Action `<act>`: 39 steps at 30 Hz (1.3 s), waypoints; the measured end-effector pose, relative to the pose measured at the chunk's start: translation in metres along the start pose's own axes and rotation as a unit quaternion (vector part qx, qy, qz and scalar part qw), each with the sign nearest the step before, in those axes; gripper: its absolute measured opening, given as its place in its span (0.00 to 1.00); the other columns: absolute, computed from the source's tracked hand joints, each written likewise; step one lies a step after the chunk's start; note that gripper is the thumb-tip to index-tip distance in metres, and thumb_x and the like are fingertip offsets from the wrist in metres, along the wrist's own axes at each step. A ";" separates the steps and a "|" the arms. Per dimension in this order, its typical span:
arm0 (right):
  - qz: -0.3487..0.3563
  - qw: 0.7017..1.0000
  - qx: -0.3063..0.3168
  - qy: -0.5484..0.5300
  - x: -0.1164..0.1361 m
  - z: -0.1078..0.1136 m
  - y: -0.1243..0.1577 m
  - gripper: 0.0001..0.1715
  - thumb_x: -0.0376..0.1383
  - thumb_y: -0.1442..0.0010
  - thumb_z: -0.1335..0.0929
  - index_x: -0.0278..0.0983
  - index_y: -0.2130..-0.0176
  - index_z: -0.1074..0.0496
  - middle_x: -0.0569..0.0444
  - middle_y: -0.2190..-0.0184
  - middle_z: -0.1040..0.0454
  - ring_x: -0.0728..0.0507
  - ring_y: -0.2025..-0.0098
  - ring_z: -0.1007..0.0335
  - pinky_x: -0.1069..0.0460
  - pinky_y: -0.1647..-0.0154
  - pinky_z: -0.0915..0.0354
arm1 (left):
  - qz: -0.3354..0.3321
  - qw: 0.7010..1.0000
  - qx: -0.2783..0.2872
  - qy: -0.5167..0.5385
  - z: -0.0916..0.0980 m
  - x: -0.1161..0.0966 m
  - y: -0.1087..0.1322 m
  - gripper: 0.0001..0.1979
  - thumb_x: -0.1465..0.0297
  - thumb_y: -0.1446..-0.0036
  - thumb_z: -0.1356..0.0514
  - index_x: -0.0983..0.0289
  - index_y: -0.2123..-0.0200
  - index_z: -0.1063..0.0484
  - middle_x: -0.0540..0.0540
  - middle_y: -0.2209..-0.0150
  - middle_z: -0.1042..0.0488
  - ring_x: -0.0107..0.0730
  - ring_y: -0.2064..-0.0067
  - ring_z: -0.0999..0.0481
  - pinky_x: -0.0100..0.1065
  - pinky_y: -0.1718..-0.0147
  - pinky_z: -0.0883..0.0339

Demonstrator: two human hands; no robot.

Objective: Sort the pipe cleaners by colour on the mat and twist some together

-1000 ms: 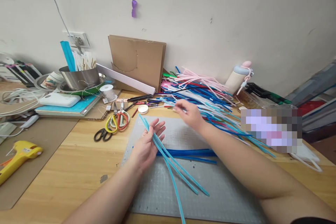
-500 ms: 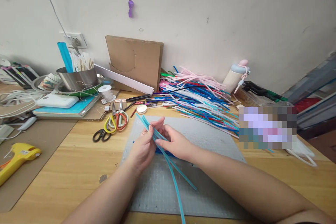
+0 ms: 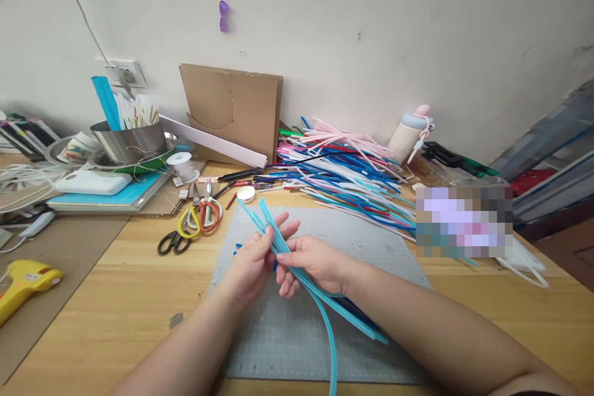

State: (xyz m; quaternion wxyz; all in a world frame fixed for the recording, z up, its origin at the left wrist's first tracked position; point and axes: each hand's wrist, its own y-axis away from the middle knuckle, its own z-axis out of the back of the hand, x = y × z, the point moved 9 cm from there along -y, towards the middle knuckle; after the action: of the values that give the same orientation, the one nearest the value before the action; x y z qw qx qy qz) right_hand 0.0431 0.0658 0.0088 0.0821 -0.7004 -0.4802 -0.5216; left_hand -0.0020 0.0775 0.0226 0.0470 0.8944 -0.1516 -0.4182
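Note:
Several light blue pipe cleaners (image 3: 315,289) lie slanted across both my hands, above the grey cutting mat (image 3: 273,346). My left hand (image 3: 253,260) pinches them near their upper ends, its thumb on top. Lower down the bundle, my right hand (image 3: 313,263) closes on them between thumb and fingers. One strand bends away and hangs toward the mat's front edge; the rest point to the lower right. Dark blue pipe cleaners (image 3: 350,308) show on the mat, partly hidden beneath the hands and the bundle.
A large heap of coloured pipe cleaners (image 3: 343,158) lies by the wall. Scissors (image 3: 188,223) and a wire spool (image 3: 182,167) sit left of the mat. A yellow glue gun (image 3: 30,281) rests far left. A bottle (image 3: 411,135) stands back right.
More light blue pipe cleaners are now in the bundle between my hands, and their lower ends reach further right. The view has shifted slightly.

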 end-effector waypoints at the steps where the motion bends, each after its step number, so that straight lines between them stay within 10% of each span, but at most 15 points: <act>1: -0.002 1.000 0.002 0.021 0.000 0.000 0.000 0.09 0.36 0.40 0.37 0.32 0.70 0.35 0.55 0.80 0.29 0.50 0.80 0.29 0.56 0.79 0.33 | 0.003 1.000 -0.017 -0.015 0.003 0.000 0.000 0.14 0.64 0.39 0.47 0.65 0.54 0.30 0.62 0.53 0.25 0.42 0.52 0.26 0.40 0.55 0.33; 7: -0.015 0.945 0.044 0.323 0.027 0.014 0.027 0.07 0.33 0.41 0.38 0.35 0.61 0.33 0.64 0.81 0.36 0.56 0.86 0.40 0.61 0.87 0.43 | -0.094 0.966 -0.206 0.125 0.045 -0.030 -0.001 0.14 0.71 0.35 0.55 0.64 0.71 0.34 0.56 0.67 0.22 0.32 0.61 0.21 0.34 0.63 0.27; 12: -0.078 0.877 0.144 0.452 0.049 0.042 0.076 0.15 0.41 0.42 0.36 0.32 0.69 0.29 0.58 0.80 0.31 0.51 0.78 0.30 0.56 0.76 0.35 | -0.069 0.945 -0.277 0.157 0.064 -0.026 -0.001 0.14 0.70 0.34 0.56 0.64 0.71 0.38 0.58 0.64 0.23 0.31 0.64 0.20 0.31 0.68 0.25; 15: -0.025 0.881 -0.035 0.470 0.088 0.107 0.081 0.22 0.46 0.40 0.40 0.33 0.63 0.26 0.51 0.76 0.25 0.47 0.74 0.27 0.53 0.71 0.34 | -0.041 0.951 -0.266 0.151 0.060 -0.013 -0.002 0.12 0.73 0.35 0.55 0.65 0.71 0.38 0.62 0.62 0.24 0.34 0.63 0.20 0.32 0.68 0.25; 18: 0.070 0.709 -0.452 0.536 0.149 0.202 0.109 0.23 0.44 0.38 0.42 0.32 0.63 0.26 0.47 0.73 0.24 0.45 0.72 0.28 0.52 0.70 0.36 | -0.022 0.955 -0.259 0.145 0.054 -0.004 -0.002 0.10 0.74 0.36 0.54 0.65 0.70 0.38 0.63 0.61 0.25 0.35 0.63 0.20 0.33 0.67 0.24; 21: 0.064 0.627 -0.550 0.548 0.155 0.253 0.112 0.13 0.37 0.44 0.36 0.33 0.65 0.25 0.43 0.65 0.24 0.41 0.64 0.29 0.50 0.65 0.38 | -0.014 0.957 -0.257 0.136 0.053 -0.001 -0.002 0.11 0.74 0.36 0.54 0.65 0.70 0.38 0.63 0.62 0.25 0.34 0.64 0.20 0.33 0.68 0.24; 25: 0.052 0.594 -0.571 0.565 0.145 0.283 0.104 0.07 0.37 0.52 0.31 0.37 0.71 0.25 0.48 0.67 0.24 0.42 0.65 0.31 0.51 0.66 0.40 | -0.022 0.960 -0.252 0.121 0.053 -0.002 -0.003 0.12 0.74 0.36 0.54 0.65 0.71 0.37 0.63 0.63 0.24 0.34 0.64 0.20 0.33 0.67 0.25; 33: 0.122 0.552 -0.625 0.539 0.168 0.251 0.113 0.16 0.41 0.43 0.38 0.37 0.63 0.25 0.47 0.67 0.24 0.40 0.64 0.31 0.50 0.65 0.41 | -0.031 0.969 -0.226 0.099 0.045 -0.001 -0.002 0.11 0.73 0.37 0.52 0.66 0.71 0.35 0.61 0.67 0.23 0.35 0.64 0.20 0.34 0.65 0.26; 37: 0.214 0.550 -0.610 0.528 0.175 0.165 0.111 0.22 0.45 0.37 0.45 0.38 0.55 0.31 0.50 0.68 0.26 0.44 0.67 0.32 0.52 0.65 0.41 | -0.036 0.978 -0.190 0.077 0.031 -0.001 0.000 0.10 0.73 0.37 0.50 0.67 0.69 0.32 0.61 0.64 0.23 0.36 0.63 0.21 0.36 0.62 0.27; 39: 0.324 0.609 -0.491 0.533 0.164 0.099 0.091 0.18 0.44 0.37 0.44 0.38 0.57 0.33 0.50 0.67 0.27 0.45 0.67 0.33 0.53 0.65 0.41 | -0.041 0.983 -0.169 0.061 0.024 0.000 0.002 0.09 0.72 0.38 0.49 0.67 0.67 0.31 0.62 0.62 0.22 0.37 0.61 0.21 0.37 0.60 0.28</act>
State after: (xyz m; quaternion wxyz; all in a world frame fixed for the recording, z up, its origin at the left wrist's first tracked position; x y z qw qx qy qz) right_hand 0.1760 0.1754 0.1326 0.1312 -0.3442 0.2342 -0.8997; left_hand -0.0208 0.0772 0.0078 0.1893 0.9029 -0.0389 -0.3840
